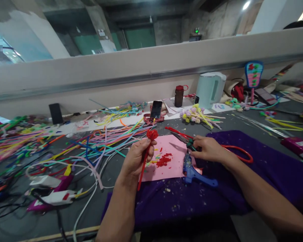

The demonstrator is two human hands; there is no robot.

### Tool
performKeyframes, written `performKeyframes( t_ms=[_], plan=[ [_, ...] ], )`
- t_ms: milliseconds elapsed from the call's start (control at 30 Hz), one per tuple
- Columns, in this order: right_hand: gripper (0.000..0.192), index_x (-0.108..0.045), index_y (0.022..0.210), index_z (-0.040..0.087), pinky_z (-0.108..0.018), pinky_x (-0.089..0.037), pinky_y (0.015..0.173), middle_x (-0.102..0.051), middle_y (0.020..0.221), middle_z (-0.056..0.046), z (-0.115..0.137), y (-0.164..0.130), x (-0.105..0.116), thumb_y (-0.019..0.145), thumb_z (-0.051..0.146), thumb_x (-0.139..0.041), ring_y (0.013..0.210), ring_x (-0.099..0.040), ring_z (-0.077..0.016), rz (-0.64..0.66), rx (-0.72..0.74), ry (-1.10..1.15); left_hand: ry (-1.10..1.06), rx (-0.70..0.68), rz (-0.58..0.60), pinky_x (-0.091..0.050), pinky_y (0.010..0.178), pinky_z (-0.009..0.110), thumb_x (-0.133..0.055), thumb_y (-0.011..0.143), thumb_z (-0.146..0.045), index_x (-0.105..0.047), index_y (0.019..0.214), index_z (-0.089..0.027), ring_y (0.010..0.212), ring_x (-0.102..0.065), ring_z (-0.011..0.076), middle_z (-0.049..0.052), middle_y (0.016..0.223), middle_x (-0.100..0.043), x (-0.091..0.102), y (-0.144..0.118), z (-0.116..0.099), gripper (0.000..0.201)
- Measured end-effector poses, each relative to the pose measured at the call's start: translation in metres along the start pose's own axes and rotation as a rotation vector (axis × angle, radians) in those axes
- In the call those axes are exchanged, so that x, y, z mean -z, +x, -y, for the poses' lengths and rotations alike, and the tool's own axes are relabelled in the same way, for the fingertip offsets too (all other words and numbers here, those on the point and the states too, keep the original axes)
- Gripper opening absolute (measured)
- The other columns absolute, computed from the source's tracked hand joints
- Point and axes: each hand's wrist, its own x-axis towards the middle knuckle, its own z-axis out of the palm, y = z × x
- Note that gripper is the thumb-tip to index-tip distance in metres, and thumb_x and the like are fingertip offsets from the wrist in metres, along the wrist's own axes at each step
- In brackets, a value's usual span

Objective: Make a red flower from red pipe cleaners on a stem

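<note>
My left hand (138,156) is closed round the stem of a red pipe-cleaner flower (152,134). Its bunched head stands above the fingers, and the stem slants down past the palm. In my right hand (208,148) are dark-bladed scissors (179,137) with green at the handles, pointing left towards the flower but apart from it. A red pipe cleaner (176,131) runs along the blades into the same hand. Beneath lies pink paper (175,171) with small red clippings (164,160). A blue glue gun (192,171) rests on the paper's right edge.
Purple cloth (164,205) covers the near table. Loose pipe cleaners (111,141) spread leftwards, beside power strips (53,198) and cables. A phone (156,109), a bottle (179,96), a kettle (209,90) and finished flowers (195,114) stand or lie at the back.
</note>
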Motion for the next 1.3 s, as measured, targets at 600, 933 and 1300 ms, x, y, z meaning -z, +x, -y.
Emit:
performKeyframes(
  t_ms=[600, 933, 1300],
  plan=[
    [0.02, -0.06, 0.079, 0.016, -0.024, -0.035, 0.062, -0.056, 0.095, -0.007, -0.023, 0.002, 0.005, 0.081, 0.034, -0.051, 0.081, -0.054, -0.0168, 0.126, 0.017, -0.203, 0.06, -0.001, 0.036, -0.026, 0.035, 0.015, -0.055, 0.075, -0.032, -0.061, 0.074, -0.012, 0.035, -0.039, 0.0042, -0.003, 0.047, -0.049, -0.004, 0.002, 0.003, 0.021],
    [0.019, -0.058, 0.076, 0.017, -0.023, -0.034, 0.058, -0.056, 0.091, -0.005, -0.027, 0.006, -0.011, 0.08, 0.034, -0.051, 0.076, -0.055, -0.0163, 0.193, 0.014, -0.205, -0.04, 0.002, 0.095, -0.028, 0.035, 0.016, -0.058, 0.074, -0.035, -0.063, 0.078, -0.009, 0.039, -0.042, 0.005, 0.0, 0.051, -0.054, -0.011, -0.003, 0.009, 0.027],
    [0.021, -0.058, 0.08, 0.017, -0.026, -0.039, 0.067, -0.054, 0.09, -0.007, -0.042, 0.006, -0.016, 0.081, 0.035, -0.048, 0.079, -0.054, -0.0178, 0.256, -0.024, -0.092, -0.071, 0.012, 0.1, -0.027, 0.037, 0.016, -0.057, 0.075, -0.034, -0.063, 0.08, -0.01, 0.041, -0.042, 0.0042, 0.001, 0.054, -0.054, -0.007, -0.002, 0.012, 0.026]
  ],
)
